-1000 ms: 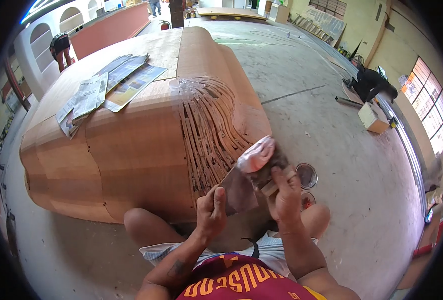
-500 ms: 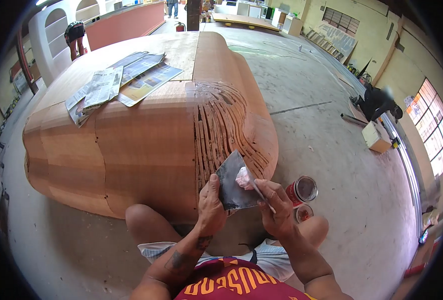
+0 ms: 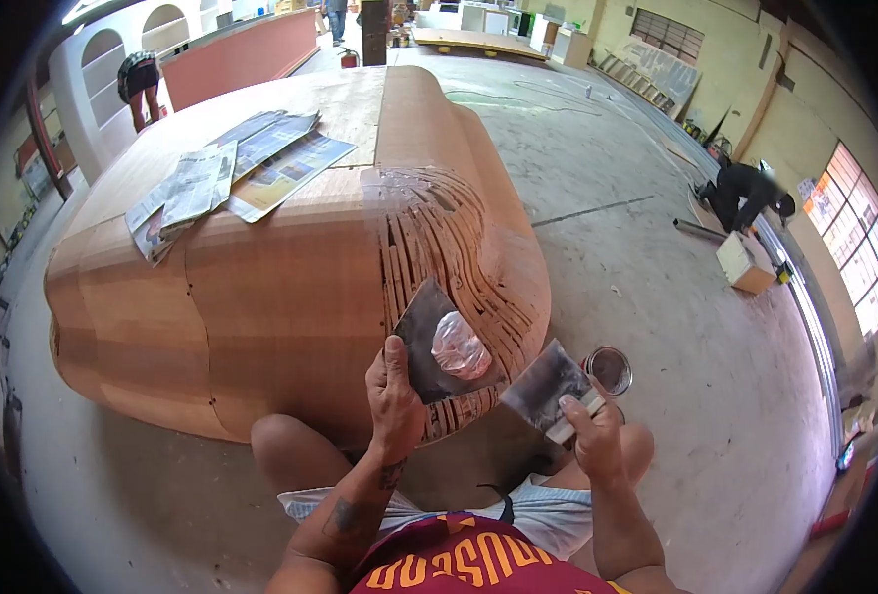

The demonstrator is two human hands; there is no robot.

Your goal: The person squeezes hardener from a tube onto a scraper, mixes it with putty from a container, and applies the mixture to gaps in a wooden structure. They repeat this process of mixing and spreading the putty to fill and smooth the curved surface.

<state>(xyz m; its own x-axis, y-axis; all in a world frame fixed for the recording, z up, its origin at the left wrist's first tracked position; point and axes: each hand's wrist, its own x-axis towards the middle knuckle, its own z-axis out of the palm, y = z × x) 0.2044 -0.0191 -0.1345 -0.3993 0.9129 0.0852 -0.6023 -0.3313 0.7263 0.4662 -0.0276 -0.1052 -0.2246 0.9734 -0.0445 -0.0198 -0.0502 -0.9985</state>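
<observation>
My left hand (image 3: pixel 396 396) grips a dark, square mixing board (image 3: pixel 421 337) by its lower left edge, thumb on top. A mound of pinkish putty (image 3: pixel 461 346) lies spread on the board. In my right hand (image 3: pixel 597 436) is a putty knife (image 3: pixel 548 389) with a wide grey blade and a pale handle; its blade points up and left, apart from the board. Behind both tools stands a large curved wooden form (image 3: pixel 290 307), whose right corner shows layered strips with dark gaps (image 3: pixel 439 238) between them.
Newspapers (image 3: pixel 236 168) lie on top of the wooden form. An open can (image 3: pixel 609 370) stands on the floor beyond my right hand. A person in dark clothes (image 3: pixel 746 195) crouches at right near a pale block (image 3: pixel 746 262). Another person (image 3: pixel 140 84) bends over at far left.
My right hand has drawn the putty knife away from the board, to the right and down. The putty now looks wider and flatter. The board has shifted slightly left.
</observation>
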